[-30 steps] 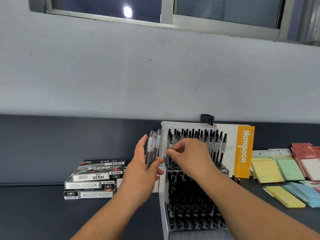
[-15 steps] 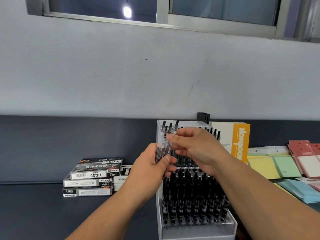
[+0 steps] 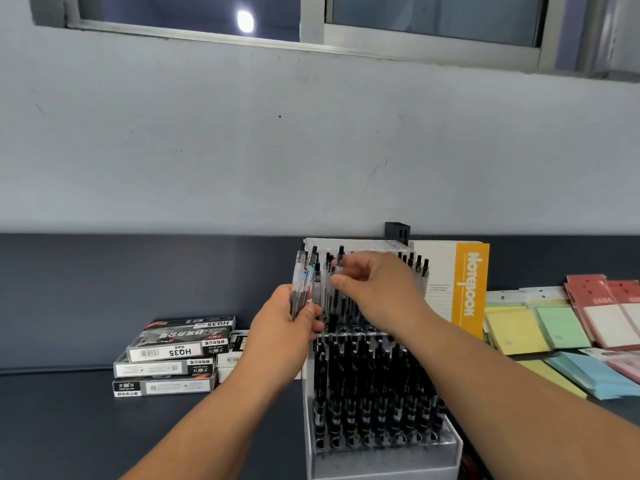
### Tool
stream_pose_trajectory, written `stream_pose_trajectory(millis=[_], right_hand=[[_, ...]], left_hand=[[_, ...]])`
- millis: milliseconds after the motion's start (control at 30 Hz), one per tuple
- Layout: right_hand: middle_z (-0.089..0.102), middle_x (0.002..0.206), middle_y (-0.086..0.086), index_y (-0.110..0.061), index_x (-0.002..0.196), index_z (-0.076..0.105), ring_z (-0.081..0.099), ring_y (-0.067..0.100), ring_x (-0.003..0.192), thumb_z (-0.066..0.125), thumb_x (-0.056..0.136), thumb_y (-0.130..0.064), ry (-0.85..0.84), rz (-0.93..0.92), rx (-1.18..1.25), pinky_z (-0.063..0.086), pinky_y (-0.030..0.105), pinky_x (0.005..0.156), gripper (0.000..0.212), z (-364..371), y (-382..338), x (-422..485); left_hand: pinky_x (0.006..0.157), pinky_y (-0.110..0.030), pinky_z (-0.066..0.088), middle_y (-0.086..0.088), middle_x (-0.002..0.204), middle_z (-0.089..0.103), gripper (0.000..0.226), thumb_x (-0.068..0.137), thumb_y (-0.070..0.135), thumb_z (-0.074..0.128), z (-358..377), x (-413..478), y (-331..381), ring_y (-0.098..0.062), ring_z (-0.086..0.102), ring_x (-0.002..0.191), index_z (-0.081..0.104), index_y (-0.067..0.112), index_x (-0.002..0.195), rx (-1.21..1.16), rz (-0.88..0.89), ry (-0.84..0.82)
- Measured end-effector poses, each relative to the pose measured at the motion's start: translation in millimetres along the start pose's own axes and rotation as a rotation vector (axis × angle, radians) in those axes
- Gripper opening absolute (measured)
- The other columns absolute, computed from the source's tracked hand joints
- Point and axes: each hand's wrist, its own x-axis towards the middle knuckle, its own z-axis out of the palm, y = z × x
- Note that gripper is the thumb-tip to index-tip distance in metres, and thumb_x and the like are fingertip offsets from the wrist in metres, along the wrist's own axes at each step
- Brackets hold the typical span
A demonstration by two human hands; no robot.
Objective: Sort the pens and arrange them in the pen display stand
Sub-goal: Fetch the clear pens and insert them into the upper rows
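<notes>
A clear acrylic pen display stand [image 3: 446, 459] stands at the centre of the dark table, its tiers filled with several black-tipped clear pens. My left hand [image 3: 280, 330] grips a small bundle of pens [image 3: 302, 289] upright, just left of the stand's top tier. My right hand [image 3: 377, 292] pinches a single pen [image 3: 336, 289] upright over the stand's top left corner, close beside the bundle. The lower end of that pen is among the stand's back-row pens.
A stack of black HQ35 pen boxes [image 3: 173, 355] lies to the left of the stand. An orange-spined notebook [image 3: 467, 289] leans behind the stand on the right. Coloured sticky-note pads [image 3: 540, 327] and red packets [image 3: 602, 306] cover the table's right side. A wall rises behind.
My right hand went from the stand's upper row to the bundle, pulled one pen out of it, and now holds it over the top left corner. The left hand shifted slightly left.
</notes>
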Motion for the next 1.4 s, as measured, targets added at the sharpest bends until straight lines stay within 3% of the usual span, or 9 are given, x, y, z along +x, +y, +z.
stream_pose_trajectory(millis=[100,233,333,433,667,900,1067,1233,1400], right_hand=[[0.069,0.107,-0.008,-0.020,0.117,0.066,0.054,-0.004,0.081,0.070,0.087,-0.029,-0.069,0.031,-0.074,0.036,0.006,0.075,0.031,9,6,-3],[0.059,0.077,-0.017,-0.024,0.088,0.069,0.053,-0.005,0.072,0.070,0.086,-0.031,-0.012,0.060,-0.155,0.043,0.013,0.076,0.007,15,8,0],[0.055,0.067,-0.016,-0.020,0.077,0.069,0.046,-0.008,0.060,0.066,0.086,-0.027,0.015,0.027,-0.271,0.032,0.001,0.055,0.012,17,2,1],[0.068,0.074,-0.004,-0.012,0.075,0.071,0.050,-0.003,0.058,0.064,0.082,-0.023,0.021,0.034,-0.297,0.034,0.003,0.046,0.015,18,0,2],[0.056,0.069,-0.017,-0.016,0.076,0.070,0.050,-0.009,0.064,0.067,0.086,-0.027,-0.019,0.032,-0.238,0.036,0.008,0.063,0.015,16,2,1],[0.068,0.076,-0.010,-0.024,0.083,0.069,0.063,0.003,0.067,0.068,0.085,-0.043,0.073,0.131,0.176,0.050,0.019,0.066,0.019,-3,2,-12],[0.069,0.075,-0.002,-0.009,0.098,0.072,0.056,0.007,0.064,0.076,0.078,-0.026,-0.162,0.366,0.761,0.049,0.023,0.062,0.027,-18,-1,-10],[0.068,0.077,0.002,-0.006,0.107,0.067,0.062,0.007,0.063,0.076,0.080,-0.019,-0.122,0.385,0.839,0.052,0.021,0.059,0.031,-30,11,-8],[0.071,0.088,0.004,-0.013,0.103,0.066,0.068,0.009,0.070,0.079,0.078,-0.019,0.010,0.287,0.592,0.058,0.024,0.069,0.029,-29,8,-12]], left_hand=[[0.077,-0.031,0.058,0.002,0.086,0.069,0.015,0.096,0.012,0.051,-2,1,1,-0.011,0.068,0.075,0.057,0.026,0.095,-0.005,0.010,-0.017],[0.069,-0.026,0.056,0.004,0.085,0.070,0.017,0.098,0.012,0.049,-5,1,-2,-0.004,0.062,0.063,0.057,0.027,0.100,-0.037,0.025,-0.059],[0.066,-0.023,0.055,0.003,0.086,0.070,0.018,0.098,0.012,0.047,-5,1,-4,-0.004,0.061,0.063,0.057,0.026,0.103,-0.049,0.029,-0.079],[0.066,-0.023,0.055,0.003,0.085,0.070,0.018,0.099,0.012,0.047,-6,1,-6,-0.005,0.061,0.064,0.057,0.026,0.104,-0.064,0.023,-0.085],[0.066,-0.024,0.056,0.004,0.084,0.070,0.020,0.098,0.011,0.047,-5,0,-7,-0.006,0.061,0.064,0.058,0.027,0.102,-0.077,0.028,-0.095],[0.058,-0.017,0.049,0.008,0.080,0.070,0.019,0.098,0.013,0.048,-2,-4,6,-0.001,0.058,0.057,0.058,0.028,0.103,-0.083,0.081,-0.144],[0.049,-0.013,0.042,0.013,0.063,0.065,0.012,0.099,0.019,0.047,12,-6,15,0.000,0.052,0.049,0.059,0.018,0.101,-0.041,0.091,-0.254],[0.060,-0.015,0.051,0.004,0.083,0.069,0.012,0.099,0.019,0.047,22,-4,16,-0.001,0.061,0.060,0.058,0.024,0.104,-0.080,0.052,-0.176],[0.064,-0.015,0.050,0.006,0.085,0.069,0.011,0.098,0.023,0.049,26,-3,18,-0.004,0.065,0.074,0.059,0.029,0.099,0.099,0.124,-0.081]])
